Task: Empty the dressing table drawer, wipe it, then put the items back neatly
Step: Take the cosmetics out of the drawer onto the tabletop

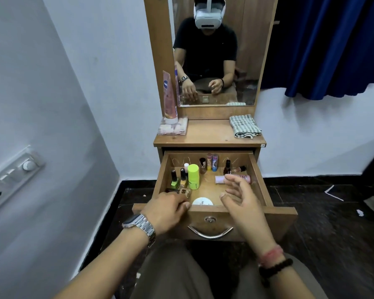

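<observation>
Drawer (212,221) still full: reaching in with right hand (243,200) spread, empty; left hand (167,209) curling on front rim. Lifting upright bottles (183,176) singly, avoiding toppling.

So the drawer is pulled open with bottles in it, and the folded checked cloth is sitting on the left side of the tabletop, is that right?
Not quite. The drawer is pulled open with bottles in it, but the folded checked cloth sits on the right side of the tabletop, not the left. The head view shows it.
</observation>
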### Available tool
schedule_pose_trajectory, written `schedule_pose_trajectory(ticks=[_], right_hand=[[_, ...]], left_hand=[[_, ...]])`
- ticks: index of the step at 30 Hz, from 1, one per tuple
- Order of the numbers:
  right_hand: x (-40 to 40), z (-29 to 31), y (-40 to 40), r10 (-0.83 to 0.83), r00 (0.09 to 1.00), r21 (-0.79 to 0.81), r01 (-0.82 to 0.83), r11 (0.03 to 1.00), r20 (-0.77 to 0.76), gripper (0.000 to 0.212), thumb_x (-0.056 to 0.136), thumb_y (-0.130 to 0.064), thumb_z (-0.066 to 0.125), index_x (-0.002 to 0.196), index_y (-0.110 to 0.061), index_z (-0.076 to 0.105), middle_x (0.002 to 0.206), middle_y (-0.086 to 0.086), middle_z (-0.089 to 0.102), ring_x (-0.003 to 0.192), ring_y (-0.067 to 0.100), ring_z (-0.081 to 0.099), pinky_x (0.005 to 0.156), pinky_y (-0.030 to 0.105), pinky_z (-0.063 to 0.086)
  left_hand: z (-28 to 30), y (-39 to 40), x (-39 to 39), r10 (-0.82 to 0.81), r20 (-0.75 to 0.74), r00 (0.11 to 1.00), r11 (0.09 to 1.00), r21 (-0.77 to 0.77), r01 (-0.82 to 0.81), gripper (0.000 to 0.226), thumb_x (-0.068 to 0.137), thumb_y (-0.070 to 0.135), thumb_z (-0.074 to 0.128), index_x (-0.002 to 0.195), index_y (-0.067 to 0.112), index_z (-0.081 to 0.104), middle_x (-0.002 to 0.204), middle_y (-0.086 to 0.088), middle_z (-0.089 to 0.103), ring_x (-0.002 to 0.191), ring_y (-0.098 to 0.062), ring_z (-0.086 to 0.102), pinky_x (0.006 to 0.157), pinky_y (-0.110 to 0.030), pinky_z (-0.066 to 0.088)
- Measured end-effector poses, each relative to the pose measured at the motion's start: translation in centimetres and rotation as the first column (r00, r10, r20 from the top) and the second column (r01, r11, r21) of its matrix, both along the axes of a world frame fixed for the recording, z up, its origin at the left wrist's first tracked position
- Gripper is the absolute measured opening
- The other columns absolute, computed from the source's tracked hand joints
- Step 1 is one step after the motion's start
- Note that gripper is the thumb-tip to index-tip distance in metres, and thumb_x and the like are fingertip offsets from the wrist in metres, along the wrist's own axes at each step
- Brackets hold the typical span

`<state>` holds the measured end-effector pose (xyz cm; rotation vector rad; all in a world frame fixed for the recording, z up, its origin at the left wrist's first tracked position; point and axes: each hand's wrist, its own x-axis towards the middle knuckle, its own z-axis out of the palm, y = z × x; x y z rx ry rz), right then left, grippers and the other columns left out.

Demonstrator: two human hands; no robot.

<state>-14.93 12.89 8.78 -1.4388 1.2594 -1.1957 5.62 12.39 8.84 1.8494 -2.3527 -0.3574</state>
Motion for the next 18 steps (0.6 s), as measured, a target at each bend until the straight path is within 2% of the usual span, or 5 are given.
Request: schedule_pose_trajectory(ticks=[2, 5, 10, 15, 18], right_hand=[[0.2, 0.6, -1.2, 0.03, 0.993, 0.005, -0.03, 1.0, -0.114, 0.039, 0.089, -0.012, 0.061, 0.119, -0.035, 0.052, 0.12, -0.017, 0.056, 0.112, 0.002, 0.053, 0.084, 0.011, 0.039], [1.6, 1.1, -4.1, 0.087, 0.935, 0.015, -0.088, 0.996, -0.343, 0.045, 0.086, -0.016, 0.063, 0.127, -0.029, 0.05, 0.126, -0.011, 0.056, 0.116, 0.008, 0.052, 0.094, 0.022, 0.04], [5.0, 0.1, -9.8, 0.149, 0.701, -0.027, -0.233, 0.972, -0.697, 0.058, 0.083, -0.013, 0.065, 0.137, -0.021, 0.045, 0.137, 0.001, 0.054, 0.124, 0.018, 0.051, 0.103, 0.029, 0.04], [7.4, -1.1, -12.9, 0.13, 0.503, -0.013, -0.269, 0.963, -0.854, 0.055, 0.085, -0.015, 0.061, 0.136, -0.025, 0.044, 0.137, 0.002, 0.052, 0.124, 0.024, 0.051, 0.099, 0.038, 0.046], [7.7, -1.9, -13.5, 0.11, 0.512, -0.014, -0.232, 0.973, -0.852, 0.047, 0.085, -0.016, 0.063, 0.129, -0.026, 0.049, 0.127, 0.004, 0.059, 0.112, 0.027, 0.059, 0.091, 0.04, 0.05]], left_hand=[[0.3, 0.6, -0.2, -0.017, 0.066, 0.998, 1.0, -0.008, 0.018, 0.031, 0.1, 0.039, 0.035, 0.113, 0.025, 0.06, 0.111, 0.0, 0.064, 0.105, -0.022, 0.057, 0.086, -0.037, 0.046], [0.8, 0.9, -0.6, -0.048, 0.122, 0.991, 0.999, -0.009, 0.05, 0.031, 0.101, 0.036, 0.032, 0.11, 0.021, 0.058, 0.113, -0.003, 0.063, 0.106, -0.025, 0.057, 0.081, -0.034, 0.045], [2.0, 0.7, -1.0, -0.056, 0.206, 0.977, 0.997, 0.06, 0.044, 0.036, 0.102, 0.037, 0.031, 0.114, 0.017, 0.059, 0.117, -0.007, 0.061, 0.107, -0.027, 0.057, 0.074, -0.029, 0.04], [1.8, 0.5, -1.0, -0.06, 0.227, 0.972, 0.995, 0.09, 0.041, 0.036, 0.101, 0.035, 0.033, 0.114, 0.015, 0.06, 0.117, -0.009, 0.061, 0.107, -0.03, 0.058, 0.086, -0.039, 0.048], [1.6, 0.2, -1.0, -0.074, 0.211, 0.975, 0.993, 0.11, 0.052, 0.035, 0.101, 0.032, 0.033, 0.114, 0.015, 0.06, 0.119, -0.009, 0.06, 0.109, -0.031, 0.057, 0.089, -0.042, 0.047]])
